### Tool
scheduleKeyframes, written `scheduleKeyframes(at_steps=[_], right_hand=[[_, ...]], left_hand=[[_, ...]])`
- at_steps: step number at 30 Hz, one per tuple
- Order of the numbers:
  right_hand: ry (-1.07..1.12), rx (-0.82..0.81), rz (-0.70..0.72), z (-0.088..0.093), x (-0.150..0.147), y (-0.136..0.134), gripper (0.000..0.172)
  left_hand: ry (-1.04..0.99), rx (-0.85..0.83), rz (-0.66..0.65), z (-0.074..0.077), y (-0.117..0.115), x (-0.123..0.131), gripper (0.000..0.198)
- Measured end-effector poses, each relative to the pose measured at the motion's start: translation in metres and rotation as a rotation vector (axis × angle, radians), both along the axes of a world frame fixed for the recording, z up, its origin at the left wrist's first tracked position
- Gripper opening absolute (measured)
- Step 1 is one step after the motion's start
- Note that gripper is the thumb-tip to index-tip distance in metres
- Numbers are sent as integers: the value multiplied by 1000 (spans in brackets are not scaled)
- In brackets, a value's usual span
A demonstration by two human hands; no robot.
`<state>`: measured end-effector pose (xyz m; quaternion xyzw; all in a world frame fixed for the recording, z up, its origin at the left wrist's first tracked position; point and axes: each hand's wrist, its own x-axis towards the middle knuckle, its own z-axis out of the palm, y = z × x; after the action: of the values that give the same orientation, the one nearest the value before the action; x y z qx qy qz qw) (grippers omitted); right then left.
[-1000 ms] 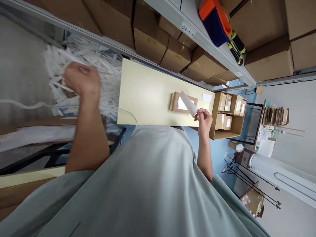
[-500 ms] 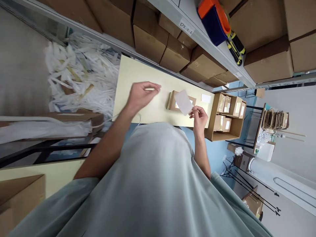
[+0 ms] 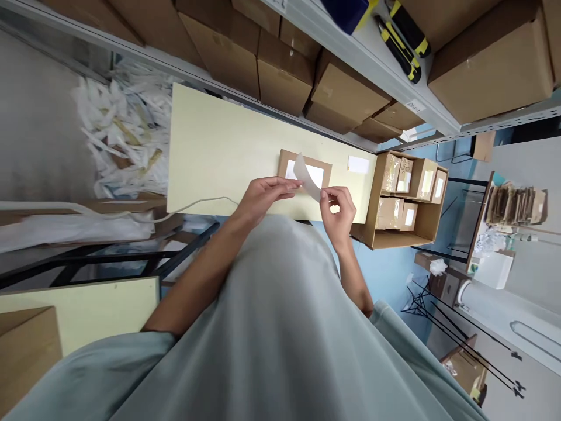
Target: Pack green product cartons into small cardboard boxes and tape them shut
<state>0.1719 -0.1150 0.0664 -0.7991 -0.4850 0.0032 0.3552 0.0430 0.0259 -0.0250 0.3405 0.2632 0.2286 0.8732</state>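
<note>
A small white label (image 3: 308, 180), curled and seen partly edge-on, is held up above the bench. My right hand (image 3: 338, 213) pinches its lower end between thumb and fingertips. At the label's left edge, my left hand (image 3: 269, 199) has its fingers pressed together in a pinch, with the tips touching that edge. Behind the label, a small cardboard box (image 3: 284, 159) lies on the pale yellow bench (image 3: 214, 146). The box has a white patch on its top, partly covered by the held label.
Another white slip (image 3: 358, 164) lies at the bench's right end. Beside it stands an open carton (image 3: 394, 241) of smaller boxes. A shelf (image 3: 372, 64) with boxes and yellow-black cutters (image 3: 398, 49) runs along the far side. A white cable (image 3: 197, 202) crosses the bench's near edge.
My left hand has moved right and down to the label, its fingers now at the edge. The label has turned and curled in my right hand. The camera view has shifted.
</note>
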Motion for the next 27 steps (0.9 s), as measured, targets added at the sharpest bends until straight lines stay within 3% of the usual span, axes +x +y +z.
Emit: scheduleKeyframes(at_steps=[4,7,10,14,19,24,27], right_hand=[[-36,2,48,-3,23,-12,22],[-56,-55,92,-10,38,-20,18],[-131,-134,185,-22,48,-28,13],[-172,-232,311,-37,51,-37,16],[50,-384,450,-28,62,-43,21],[69,-216,212,-6,109,-32,31],[15,-210,203,0,132,-24,32]], left_hand=[[47,-13,10,11,-15,18,36],[65,-66,2,16,-28,33,47],[121,-112,50,16,-42,49,55],[259,-77,141,9,-56,66,47],[404,121,209,0,-59,68,37],[428,460,177,2,-59,53,32],[390,611,147,8,-61,44,27]])
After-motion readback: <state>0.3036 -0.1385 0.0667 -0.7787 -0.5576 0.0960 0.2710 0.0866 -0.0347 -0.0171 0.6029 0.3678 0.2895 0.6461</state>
